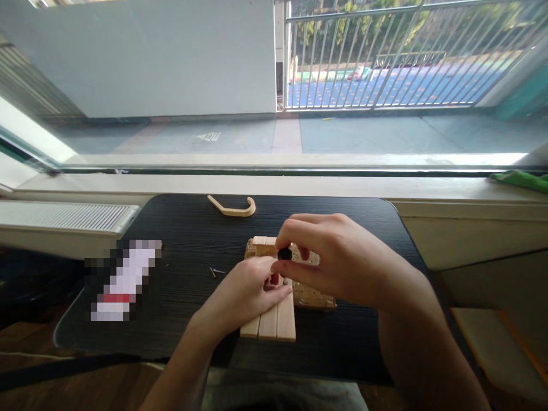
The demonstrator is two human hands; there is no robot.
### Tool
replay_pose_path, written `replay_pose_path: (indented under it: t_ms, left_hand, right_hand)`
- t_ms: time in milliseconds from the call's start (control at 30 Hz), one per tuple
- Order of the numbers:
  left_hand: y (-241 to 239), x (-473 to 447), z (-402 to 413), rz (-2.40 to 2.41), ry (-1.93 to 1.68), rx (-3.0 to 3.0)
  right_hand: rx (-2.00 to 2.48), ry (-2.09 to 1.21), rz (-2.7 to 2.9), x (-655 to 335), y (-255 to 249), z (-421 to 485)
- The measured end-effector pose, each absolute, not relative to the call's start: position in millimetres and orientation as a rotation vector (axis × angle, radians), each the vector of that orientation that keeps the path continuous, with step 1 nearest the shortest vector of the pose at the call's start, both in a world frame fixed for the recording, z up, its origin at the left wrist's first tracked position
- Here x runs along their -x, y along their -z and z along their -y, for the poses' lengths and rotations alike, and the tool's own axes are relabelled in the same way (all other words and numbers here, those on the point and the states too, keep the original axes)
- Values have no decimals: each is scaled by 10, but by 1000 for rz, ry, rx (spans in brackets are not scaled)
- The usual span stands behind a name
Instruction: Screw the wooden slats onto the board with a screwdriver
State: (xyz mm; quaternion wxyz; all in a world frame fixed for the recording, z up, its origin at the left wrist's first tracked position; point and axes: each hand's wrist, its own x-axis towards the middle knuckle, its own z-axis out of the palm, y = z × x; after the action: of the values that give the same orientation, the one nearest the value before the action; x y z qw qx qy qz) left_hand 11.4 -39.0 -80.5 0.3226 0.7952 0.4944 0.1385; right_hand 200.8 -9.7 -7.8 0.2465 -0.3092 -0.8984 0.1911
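Note:
Three pale wooden slats lie side by side, partly across a worn brown block full of small holes. My left hand rests over the slats with its fingers bent against the wood, holding them. Above them, my right hand pinches a small tool with a round black end; its exact kind is hidden by the fingers. Just under it, a small metal piece, seemingly a screw head, shows between my left thumb and fingers. Further slat ends stick out beyond my hands.
The black table bears two loose screws left of my hands. A hook-shaped wooden piece lies at the far edge. A blurred-out pale item sits at left. Behind the table are a windowsill and a radiator.

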Motion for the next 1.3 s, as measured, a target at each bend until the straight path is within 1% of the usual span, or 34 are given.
replay_pose_path:
  t_ms: [67,600,833,1133,1300]
  left_hand:
    - [809,-117,389,-1288,-366,-2091]
    - [778,-69,383,-1269,-403,-2050]
    - [721,74,445,-1316,-586,-2061]
    - [740,81,446,-1328,-705,-2082]
    - [766,62,450,-1290,-803,-2059]
  right_hand:
    - [852,-491,2447,-2000,88,98]
    - [788,-567,2468,-2015,82,152]
    - [836,-545,2462,-1991,89,134]
    - [837,-521,2450,-2041,93,129]
    - [786,-598,2471,-2064,63,112]
